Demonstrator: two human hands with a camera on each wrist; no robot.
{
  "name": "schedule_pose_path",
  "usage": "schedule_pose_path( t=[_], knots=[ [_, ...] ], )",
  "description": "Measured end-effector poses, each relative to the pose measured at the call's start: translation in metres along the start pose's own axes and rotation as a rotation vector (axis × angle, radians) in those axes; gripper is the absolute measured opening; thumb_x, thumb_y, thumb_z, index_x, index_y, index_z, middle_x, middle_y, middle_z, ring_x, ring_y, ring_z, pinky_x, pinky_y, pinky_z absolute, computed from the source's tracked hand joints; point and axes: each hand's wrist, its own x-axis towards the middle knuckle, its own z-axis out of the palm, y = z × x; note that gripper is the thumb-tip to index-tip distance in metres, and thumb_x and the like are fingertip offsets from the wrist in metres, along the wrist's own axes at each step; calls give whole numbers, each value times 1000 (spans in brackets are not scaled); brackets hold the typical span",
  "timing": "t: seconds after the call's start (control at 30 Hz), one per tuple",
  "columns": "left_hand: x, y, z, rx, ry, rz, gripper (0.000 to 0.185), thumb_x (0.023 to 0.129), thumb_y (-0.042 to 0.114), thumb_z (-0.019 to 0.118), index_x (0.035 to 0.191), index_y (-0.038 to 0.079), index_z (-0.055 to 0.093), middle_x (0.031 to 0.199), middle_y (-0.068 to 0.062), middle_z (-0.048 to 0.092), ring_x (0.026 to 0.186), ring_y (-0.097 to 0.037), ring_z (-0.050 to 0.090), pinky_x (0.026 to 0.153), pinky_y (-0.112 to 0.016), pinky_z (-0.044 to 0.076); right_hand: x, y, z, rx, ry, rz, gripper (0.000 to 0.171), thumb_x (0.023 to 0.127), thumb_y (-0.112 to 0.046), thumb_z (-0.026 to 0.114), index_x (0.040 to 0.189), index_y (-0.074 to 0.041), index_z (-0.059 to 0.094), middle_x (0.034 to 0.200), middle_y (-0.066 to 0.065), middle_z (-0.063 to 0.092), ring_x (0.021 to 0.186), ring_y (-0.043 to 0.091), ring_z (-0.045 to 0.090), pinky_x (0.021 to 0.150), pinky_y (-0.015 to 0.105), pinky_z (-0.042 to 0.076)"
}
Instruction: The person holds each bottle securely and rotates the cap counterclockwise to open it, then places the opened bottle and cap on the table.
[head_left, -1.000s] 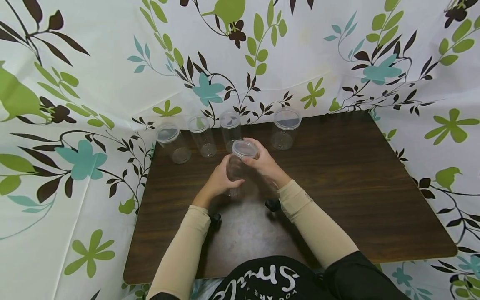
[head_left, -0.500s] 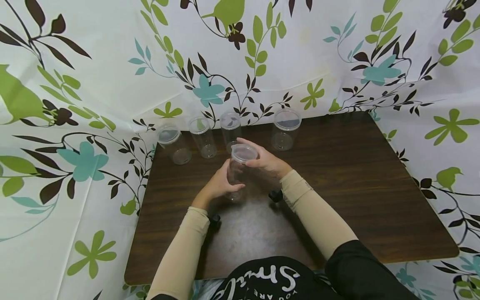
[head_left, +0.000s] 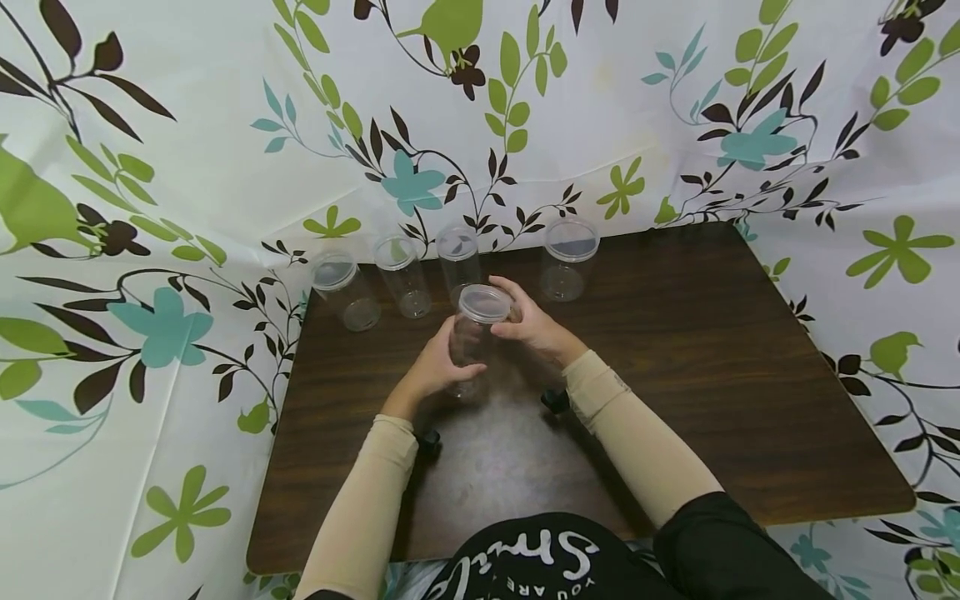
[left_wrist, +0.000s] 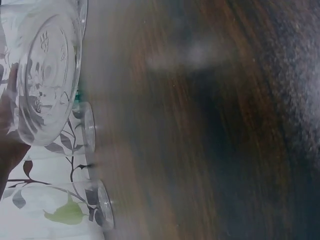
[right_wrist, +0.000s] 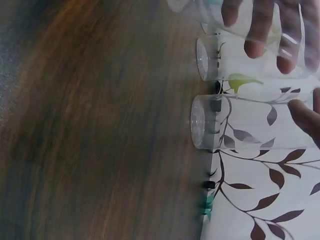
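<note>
A tall clear jar (head_left: pixel 469 337) with a translucent lid (head_left: pixel 484 304) is held slightly tilted over the middle of the table. My left hand (head_left: pixel 431 367) grips the jar's body from the left, thumb across the near side. At the lid's right edge, my right hand (head_left: pixel 542 333) holds it with thumb in front and fingers behind. The left wrist view shows the jar's embossed base (left_wrist: pixel 49 75) raised off the tabletop. Left-hand fingers (right_wrist: pixel 262 27) wrap the jar in the right wrist view, while the right hand's fingertips (right_wrist: pixel 305 116) show at the edge.
Several similar clear lidded jars stand along the back edge: one at the left (head_left: pixel 347 292), slimmer ones (head_left: pixel 403 277) (head_left: pixel 459 258) beside it, and a wider one (head_left: pixel 567 262) to the right. A patterned sheet (head_left: pixel 600 108) hangs directly behind the dark wooden table (head_left: pixel 712 375).
The jar dips slightly lower, then stays nearly in place between both hands. My right hand's fingers shift around the lid. The jars at the back have not moved.
</note>
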Motion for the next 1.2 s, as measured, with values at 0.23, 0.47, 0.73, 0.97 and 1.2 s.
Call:
schedule_pose_path(
  t=[0.23, 0.47, 0.73, 0.97, 1.2],
  knots=[
    [-5, 4, -8, 87, 89, -30, 81, 80, -2, 83, 146, -7, 34, 134, -31, 56, 122, -45, 58, 99, -52, 50, -5, 1, 13, -10, 131, -39, 128, 65, -47, 94, 154, 5, 18, 146, 15, 39, 127, 19, 46, 98, 27, 47],
    [-6, 4, -12, 100, 100, -99, 83, 81, 0, 83, 147, -5, 33, 135, -26, 57, 123, -40, 59, 101, -49, 50, -7, -3, 23, -61, 161, -17, 126, 64, -53, 92, 154, 7, 27, 152, 26, 38, 137, 32, 41, 114, 45, 35],
    [-2, -26, -12, 98, 109, -118, 90, 81, 1, 84, 152, -1, 28, 138, -25, 56, 123, -39, 59, 102, -47, 49, -4, -2, 28, -130, 138, -21, 124, 66, -58, 88, 155, 5, 28, 153, 29, 38, 141, 39, 39, 115, 48, 35],
    [1, -35, -8, 99, 98, -42, 88, 79, 1, 85, 150, 2, 31, 131, -23, 59, 117, -37, 63, 87, -40, 58, 2, -3, 31, -148, 130, -27, 129, 64, -61, 88, 156, 3, 24, 150, 26, 41, 130, 30, 49, 98, 27, 48],
    [2, -34, -3, 191, 65, -37, 84, 76, 6, 86, 145, 5, 37, 120, -18, 65, 103, -29, 66, 86, -38, 56, 7, 0, 28, -206, 165, -11, 127, 60, -66, 88, 154, 0, 34, 141, 24, 51, 115, 19, 56, 94, 26, 48]
  ],
)
